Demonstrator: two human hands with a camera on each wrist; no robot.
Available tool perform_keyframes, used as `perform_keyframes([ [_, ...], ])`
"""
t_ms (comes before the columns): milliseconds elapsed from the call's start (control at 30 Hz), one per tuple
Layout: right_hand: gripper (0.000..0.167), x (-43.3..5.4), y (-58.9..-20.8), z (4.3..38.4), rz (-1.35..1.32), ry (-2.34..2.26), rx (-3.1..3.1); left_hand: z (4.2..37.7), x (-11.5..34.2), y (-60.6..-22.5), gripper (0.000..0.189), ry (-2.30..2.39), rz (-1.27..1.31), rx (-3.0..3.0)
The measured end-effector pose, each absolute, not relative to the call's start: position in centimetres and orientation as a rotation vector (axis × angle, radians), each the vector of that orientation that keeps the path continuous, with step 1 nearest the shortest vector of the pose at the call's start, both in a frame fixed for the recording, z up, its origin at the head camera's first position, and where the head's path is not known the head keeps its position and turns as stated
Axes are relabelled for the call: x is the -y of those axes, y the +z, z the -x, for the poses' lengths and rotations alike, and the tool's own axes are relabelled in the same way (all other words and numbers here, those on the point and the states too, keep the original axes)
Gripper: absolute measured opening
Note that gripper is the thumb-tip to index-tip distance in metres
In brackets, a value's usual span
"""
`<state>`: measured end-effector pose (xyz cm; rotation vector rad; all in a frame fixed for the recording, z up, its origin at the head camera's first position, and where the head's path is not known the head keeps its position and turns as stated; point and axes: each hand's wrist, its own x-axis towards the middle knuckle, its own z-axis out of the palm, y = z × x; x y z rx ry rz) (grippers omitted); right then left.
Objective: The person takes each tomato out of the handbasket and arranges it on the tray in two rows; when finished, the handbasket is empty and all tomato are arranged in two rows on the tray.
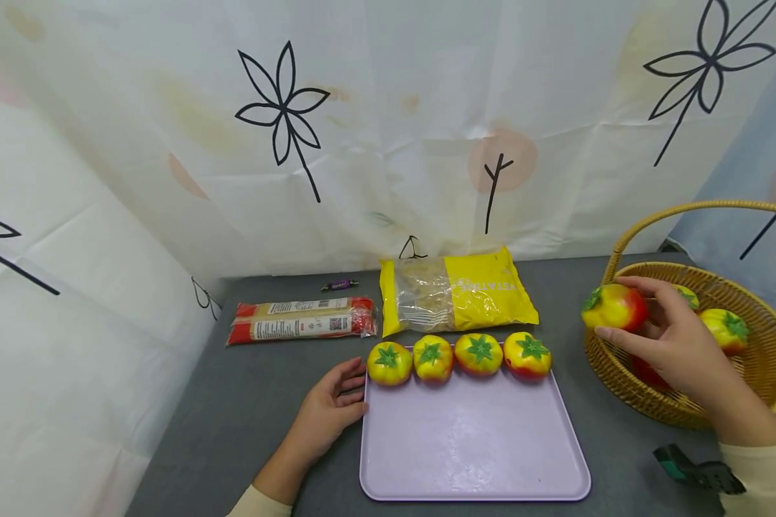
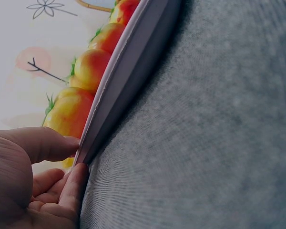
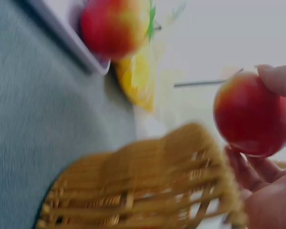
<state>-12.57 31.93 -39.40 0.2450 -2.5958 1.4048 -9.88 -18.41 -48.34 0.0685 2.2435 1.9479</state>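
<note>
My right hand [image 1: 682,341] holds a red-and-yellow tomato-like fruit [image 1: 611,307] with a green leafy top, pinched between thumb and fingers above the near left rim of a wicker basket [image 1: 627,388]. In the right wrist view this fruit [image 3: 250,114] shows its red side. Beside the lilac tray [image 1: 475,445], my left hand [image 1: 330,402] rests its thumb and fingertips against the left edge; the left wrist view shows them at the tray rim [image 2: 109,90]. Several matching fruits [image 1: 481,353] stand in a row along the tray's far side, leaf tops up.
More fruits [image 1: 724,330] lie in the basket, whose tall handle [image 1: 647,222] arches over it. Behind the tray are a yellow bag [image 1: 491,291], a red-ended packet [image 1: 304,319] and a small purple-wrapped candy [image 1: 340,285]. A patterned cloth [image 1: 388,143] hangs behind the grey table.
</note>
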Motion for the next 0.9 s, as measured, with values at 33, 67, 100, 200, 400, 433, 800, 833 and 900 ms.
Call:
perform_keyframes([
  [33, 0.077, -31.6, -39.3, 12.5, -0.271, 1.411, 2.589, 9.9, 18.4, -48.3, 0.075, 1.946, -0.065, -2.244],
  [67, 0.077, -31.2, -39.3, 12.3, -0.291, 1.426, 2.583, 9.9, 18.4, -48.3, 0.075, 1.943, -0.061, -2.244],
  [100, 0.078, -30.8, -39.3, 12.2, -0.316, 1.436, 2.574, 9.8, 18.4, -48.3, 0.075, 1.941, -0.060, -2.243],
  [200, 0.083, -29.5, -39.2, 12.0, -0.422, 1.453, 2.547, 9.8, 18.4, -48.2, 0.075, 1.930, -0.060, -2.243],
  [400, 0.081, -26.8, -39.4, 11.5, -0.635, 1.473, 2.536, 9.8, 18.5, -48.3, 0.075, 1.927, -0.074, -2.240],
  [433, 0.079, -26.3, -39.5, 11.4, -0.662, 1.469, 2.543, 9.8, 18.5, -48.4, 0.075, 1.928, -0.075, -2.241],
  [800, 0.070, -21.2, -40.8, 10.2, -0.934, 1.608, 2.535, 9.8, 18.5, -48.2, 0.075, 1.920, -0.074, -2.255],
  [833, 0.069, -20.8, -40.9, 10.1, -0.941, 1.626, 2.537, 9.8, 18.5, -48.1, 0.075, 1.920, -0.074, -2.256],
  [900, 0.068, -20.0, -41.1, 9.9, -0.957, 1.656, 2.544, 9.8, 18.5, -48.2, 0.075, 1.921, -0.072, -2.255],
])
